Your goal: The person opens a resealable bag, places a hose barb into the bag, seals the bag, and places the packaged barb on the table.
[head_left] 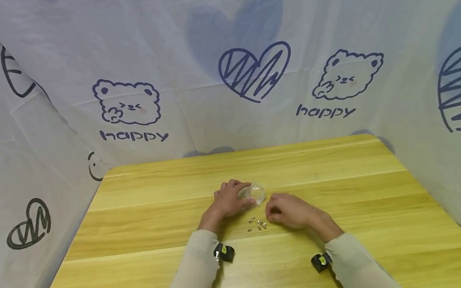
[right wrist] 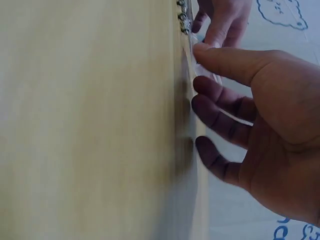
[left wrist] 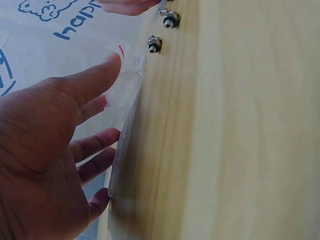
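Observation:
My left hand (head_left: 230, 199) lies over a clear plastic zip bag (head_left: 257, 194), its thumb and fingers spread and touching it. In the left wrist view, a red line marks the bag (left wrist: 127, 82) near the thumb. My right hand (head_left: 289, 210) is just right of the bag with its fingers bent, low over the table. In the right wrist view, its thumb hides the index finger, so whether they pinch anything cannot be seen. Several small metal fittings (head_left: 259, 222) lie loose between the hands; close up, a fitting (left wrist: 155, 44) shows a dark ring.
The wood-grain table (head_left: 158, 202) extends around both hands. A white cloth (head_left: 195, 106) with printed hearts and bears hangs behind its far edge and along the sides. Both wrists wear small black cameras on straps.

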